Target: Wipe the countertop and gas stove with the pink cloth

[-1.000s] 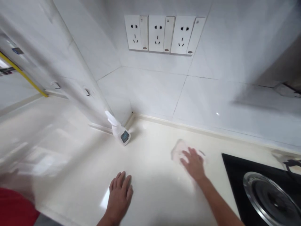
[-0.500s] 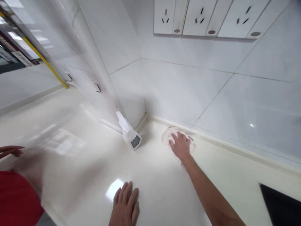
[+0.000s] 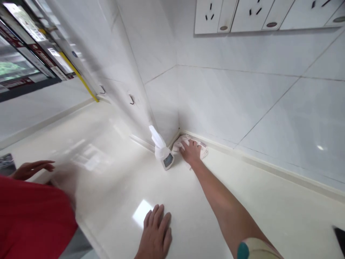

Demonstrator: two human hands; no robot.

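Both open | right hand [image 3: 191,152] on cloth [image 3: 201,148] | left hand [image 3: 155,232] on counter [image 3: 113,201] | bottle label [image 3: 168,160] unclear

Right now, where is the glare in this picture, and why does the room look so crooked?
In the head view, a bright patch of glare sits on the glossy countertop just above the left hand, and a smaller glint shows on the wall tile; that view also looks tilted and stretched, with the wall corner leaning.
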